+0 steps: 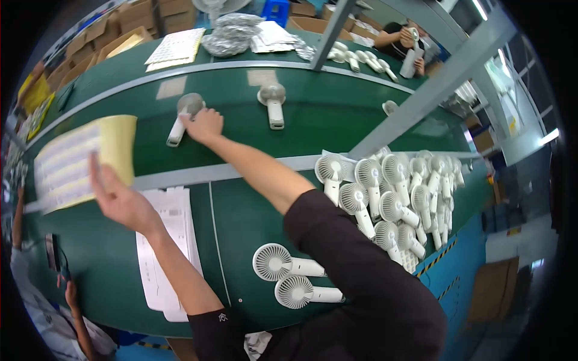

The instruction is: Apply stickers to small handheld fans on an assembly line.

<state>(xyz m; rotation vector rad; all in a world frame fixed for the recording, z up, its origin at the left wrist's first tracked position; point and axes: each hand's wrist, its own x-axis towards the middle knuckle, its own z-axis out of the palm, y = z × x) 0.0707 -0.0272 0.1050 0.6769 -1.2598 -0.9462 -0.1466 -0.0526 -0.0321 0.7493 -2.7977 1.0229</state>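
My left hand point(123, 201) is raised on the left, its fingers on a curved sheet of labels point(84, 162) with a yellow backing. My right hand point(205, 125) reaches across to the green belt and grips a white handheld fan point(176, 129) near the joint of its grey-looking head and its handle. Another handheld fan point(275, 108) lies on the belt to the right. On the near table, two white handheld fans point(280, 263) lie side by side below my right arm. A stack of white printed sheets point(171, 240) rests beneath my left forearm.
Many handheld fans point(394, 174) are piled at the right. A grey metal post point(415, 90) slants up over the belt. Silvery bags point(232, 36) and label sheets point(176, 48) lie on the far table. Co-workers are at the far right point(397, 42) and lower left point(48, 319).
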